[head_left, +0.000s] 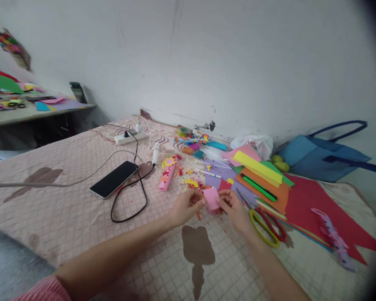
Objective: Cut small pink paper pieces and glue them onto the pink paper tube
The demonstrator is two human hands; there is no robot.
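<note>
A small piece of pink paper [212, 198] is held up between my two hands, above the quilted cover. My left hand [188, 205] pinches near its left edge with thumb and fingers. On the other side, my right hand [233, 207] grips the right edge between thumb and fingers. Just behind lie scattered yellow, red and orange paper scraps [192, 182]. A rolled pink paper tube [167, 177] with a yellow flower shape rests to the left of them. Scissors with yellow and red handles [263, 228] lie beside my right forearm.
To the left are a black-screened phone [115, 179], a looped black cable [146, 205] and a white power strip [130, 138]. Coloured sheets, including a red one [313, 207], spread right, with a green marker [258, 187] on top. A blue bag [322, 156] stands against the wall.
</note>
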